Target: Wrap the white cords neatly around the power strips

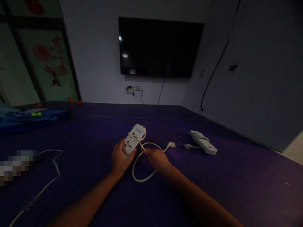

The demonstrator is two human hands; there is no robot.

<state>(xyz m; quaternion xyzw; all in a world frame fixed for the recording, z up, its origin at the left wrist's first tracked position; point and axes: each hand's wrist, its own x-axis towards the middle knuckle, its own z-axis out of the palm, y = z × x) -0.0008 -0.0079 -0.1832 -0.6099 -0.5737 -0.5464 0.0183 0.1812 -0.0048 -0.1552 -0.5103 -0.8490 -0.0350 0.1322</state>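
Observation:
A white power strip (pixel 134 138) lies on the purple floor mat, one turn of its white cord (pixel 142 170) wrapped across its upper end. My left hand (pixel 120 159) is closed around the strip's near end. My right hand (pixel 157 159) pinches the cord just right of the strip. The cord loops down between my hands and runs out to its plug (pixel 170 145) on the right.
A second white power strip (pixel 203 142) with its cord bundled around it lies to the right. Another white cable (pixel 50 171) trails across the mat at left. Blue fabric (pixel 28 119) sits far left. A dark television (pixel 159 47) hangs on the wall ahead.

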